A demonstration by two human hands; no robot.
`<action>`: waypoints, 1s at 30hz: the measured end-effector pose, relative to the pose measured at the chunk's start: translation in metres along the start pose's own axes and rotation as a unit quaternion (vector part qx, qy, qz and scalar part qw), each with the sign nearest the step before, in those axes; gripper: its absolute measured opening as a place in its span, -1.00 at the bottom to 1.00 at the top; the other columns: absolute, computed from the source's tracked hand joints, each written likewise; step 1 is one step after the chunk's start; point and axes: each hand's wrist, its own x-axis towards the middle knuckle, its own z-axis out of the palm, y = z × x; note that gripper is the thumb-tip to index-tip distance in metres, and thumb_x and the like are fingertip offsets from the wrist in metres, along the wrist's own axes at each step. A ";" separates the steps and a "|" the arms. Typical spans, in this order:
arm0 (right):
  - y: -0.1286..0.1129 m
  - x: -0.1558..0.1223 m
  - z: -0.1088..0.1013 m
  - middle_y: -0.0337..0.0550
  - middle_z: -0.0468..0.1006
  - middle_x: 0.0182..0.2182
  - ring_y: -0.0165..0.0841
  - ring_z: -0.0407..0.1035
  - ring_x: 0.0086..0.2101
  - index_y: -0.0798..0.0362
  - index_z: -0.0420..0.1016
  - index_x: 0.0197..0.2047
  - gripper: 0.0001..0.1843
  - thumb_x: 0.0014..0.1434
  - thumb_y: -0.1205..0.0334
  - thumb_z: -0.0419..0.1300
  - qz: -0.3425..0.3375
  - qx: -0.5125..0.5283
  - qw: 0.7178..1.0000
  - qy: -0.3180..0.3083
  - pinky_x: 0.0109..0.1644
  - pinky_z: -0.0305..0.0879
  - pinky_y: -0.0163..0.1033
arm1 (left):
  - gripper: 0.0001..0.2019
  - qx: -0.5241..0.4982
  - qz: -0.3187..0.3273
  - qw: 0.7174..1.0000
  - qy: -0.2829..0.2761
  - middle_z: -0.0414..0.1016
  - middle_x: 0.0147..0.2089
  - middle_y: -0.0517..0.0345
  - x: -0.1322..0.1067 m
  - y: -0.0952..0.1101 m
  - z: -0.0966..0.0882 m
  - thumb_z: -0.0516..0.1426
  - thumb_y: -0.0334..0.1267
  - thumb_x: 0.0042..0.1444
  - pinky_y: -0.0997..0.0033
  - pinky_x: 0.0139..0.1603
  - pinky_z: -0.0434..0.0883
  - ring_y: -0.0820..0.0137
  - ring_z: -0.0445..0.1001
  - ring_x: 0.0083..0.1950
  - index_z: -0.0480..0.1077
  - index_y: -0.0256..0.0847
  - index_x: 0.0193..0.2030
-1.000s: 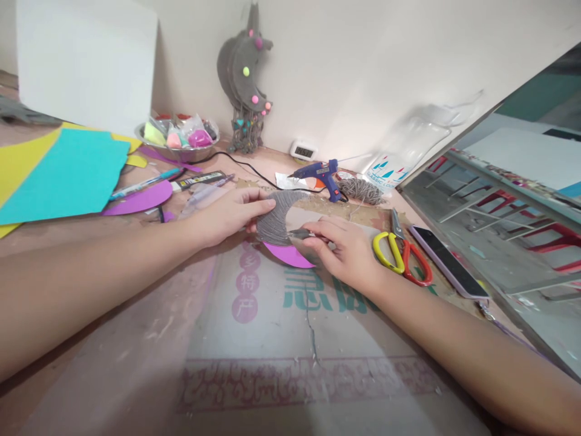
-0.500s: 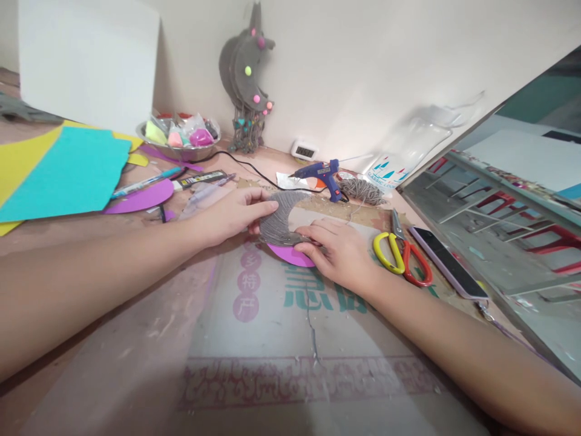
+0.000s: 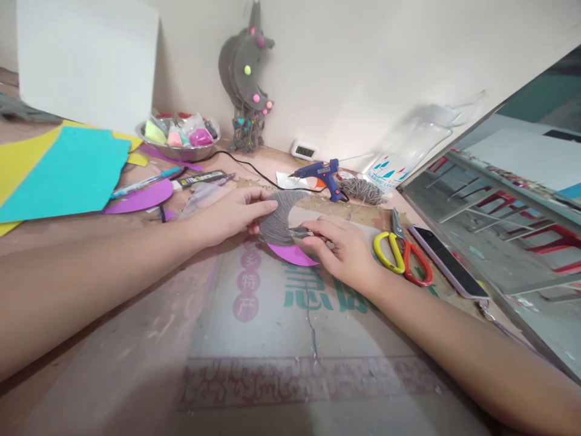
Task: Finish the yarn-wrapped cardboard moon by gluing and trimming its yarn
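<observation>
"Yarn-wrapped crescent [image 3: 276, 221]: where does it sit?"

"Between the left grip [image 3: 245, 209] and the right grip [image 3: 342, 245], its round side toward the left one. Whether it touches what's beneath, I can't tell."

"And around it, biggest first?"

"Desk [image 3: 181, 284] under everything. Printed sheet [image 3: 254, 339], spread below the crescent and on the near side of both grips. White board [image 3: 86, 54], standing well beyond the left grip, off to its left; nearer on that side, a turquoise sheet [image 3: 68, 172]. Straight beyond the left grip, a gray moon decoration [image 3: 240, 72] with colored balls; left of that, a metal bowl [image 3: 158, 148] of small bags."

"How are the grips set?"

"Left: closed on the crescent's outer edge, thumb on top. Right: thumb and forefinger almost meeting, pinching a gray bit [image 3: 298, 232] at the crescent's lower end. Strand or tip, I can't tell."

"Smaller things?"

"Right of the right grip, a phone [image 3: 447, 263], with scissors [image 3: 402, 240] between. Beyond that grip, a blue glue gun [image 3: 324, 172] beside a gray yarn bundle [image 3: 363, 191]. Between the grips, a purple piece [image 3: 293, 254] showing past the crescent's near edge. Farther beyond, a little clock [image 3: 304, 149]."
</observation>
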 end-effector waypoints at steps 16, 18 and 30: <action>0.001 -0.001 -0.001 -0.11 0.48 -0.39 -0.34 0.34 -0.35 0.09 0.44 -0.13 -0.70 0.23 0.09 0.02 -0.009 -0.024 1.000 -0.006 -0.23 0.21 -0.23 | -0.86 -0.018 -0.006 1.000 0.010 0.24 -0.62 0.31 0.001 -0.001 0.000 0.11 -0.21 0.09 0.62 -0.60 0.17 0.62 0.20 -0.64 0.30 -0.25 -0.37; -0.001 -0.001 0.000 -0.10 0.50 -0.34 -0.33 0.36 -0.33 0.08 0.39 -0.08 -0.68 0.22 0.07 0.03 -0.001 -0.028 1.000 -0.005 -0.22 0.23 -0.23 | -0.85 0.004 -0.005 1.000 0.010 0.26 -0.62 0.31 0.000 -0.001 0.000 0.11 -0.20 0.08 0.61 -0.59 0.19 0.61 0.22 -0.63 0.30 -0.25 -0.35; -0.004 0.001 0.005 -0.15 0.50 -0.42 -0.33 0.36 -0.39 0.08 0.33 -0.21 -0.74 0.20 0.05 0.06 0.025 -0.048 0.999 -0.006 -0.31 0.17 -0.28 | -0.84 0.066 0.012 0.998 0.004 0.34 -0.53 0.26 -0.001 0.003 0.003 0.09 -0.21 0.09 0.59 -0.58 0.26 0.58 0.30 -0.59 0.32 -0.28 -0.28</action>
